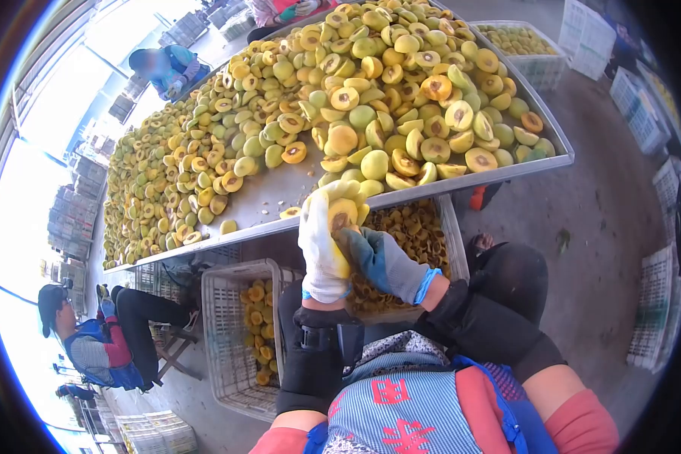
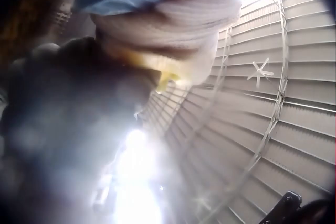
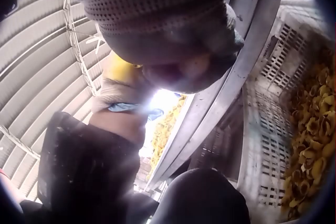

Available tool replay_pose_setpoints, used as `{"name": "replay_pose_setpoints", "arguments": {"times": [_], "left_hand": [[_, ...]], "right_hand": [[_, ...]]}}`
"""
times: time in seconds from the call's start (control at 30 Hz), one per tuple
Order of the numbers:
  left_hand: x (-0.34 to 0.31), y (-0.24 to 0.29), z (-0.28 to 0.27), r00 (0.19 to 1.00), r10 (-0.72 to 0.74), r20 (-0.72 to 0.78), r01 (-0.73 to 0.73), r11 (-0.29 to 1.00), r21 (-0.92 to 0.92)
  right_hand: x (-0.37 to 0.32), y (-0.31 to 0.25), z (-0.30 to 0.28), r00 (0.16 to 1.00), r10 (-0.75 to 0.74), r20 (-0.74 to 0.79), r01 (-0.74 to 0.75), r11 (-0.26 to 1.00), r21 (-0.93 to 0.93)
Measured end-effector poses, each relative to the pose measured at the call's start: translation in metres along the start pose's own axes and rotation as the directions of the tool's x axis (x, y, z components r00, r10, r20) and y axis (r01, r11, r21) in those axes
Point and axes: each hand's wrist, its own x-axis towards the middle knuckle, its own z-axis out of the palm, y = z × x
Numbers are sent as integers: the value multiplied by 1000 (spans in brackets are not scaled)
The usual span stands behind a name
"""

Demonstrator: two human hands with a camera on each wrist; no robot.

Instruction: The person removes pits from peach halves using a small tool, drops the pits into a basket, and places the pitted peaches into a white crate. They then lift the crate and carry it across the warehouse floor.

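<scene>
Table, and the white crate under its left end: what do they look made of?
Table: likely sheet metal, dull grey, with a thin folded rim and a faint sheen. Crate: probably moulded plastic, off-white, with lattice walls of small square holes.

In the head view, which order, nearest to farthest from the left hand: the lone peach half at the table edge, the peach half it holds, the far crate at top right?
1. The peach half: held in the left hand, at centre.
2. The lone peach half: on the table, left of the hand.
3. The crate: beyond the table, top right.
</scene>
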Motion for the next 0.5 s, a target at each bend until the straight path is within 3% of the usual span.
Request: {"name": "replay_pose_setpoints", "arguments": {"times": [0.07,0.17,0.2,0.27,0.3,0.37,0.4,0.5], "left_hand": [[0,4,-3,998,-9,-56,15,994,105],[4,16,-7,994,-114,-2,111,965,239],[5,14,-9,996,-86,26,76,958,275],[7,5,-14,995,-38,87,6,939,345],[5,6,-11,996,-55,68,31,951,309],[-1,10,-1,995,-90,32,80,969,232],[1,12,-7,987,-42,152,12,981,196],[0,8,-3,984,-144,101,156,981,-120]], "right_hand": [[-4,-5,-4,996,47,71,-45,998,-34],[-4,-1,-6,992,62,107,-45,987,-157],[-5,-17,-8,964,214,161,-196,974,-116],[-13,-62,-13,828,485,281,-490,870,-58],[-13,-56,-15,755,518,403,-596,797,93],[-13,-37,-19,599,480,641,-778,538,324],[-12,-33,-20,588,431,684,-784,512,351],[-10,-28,-24,549,324,770,-802,463,377]]}}
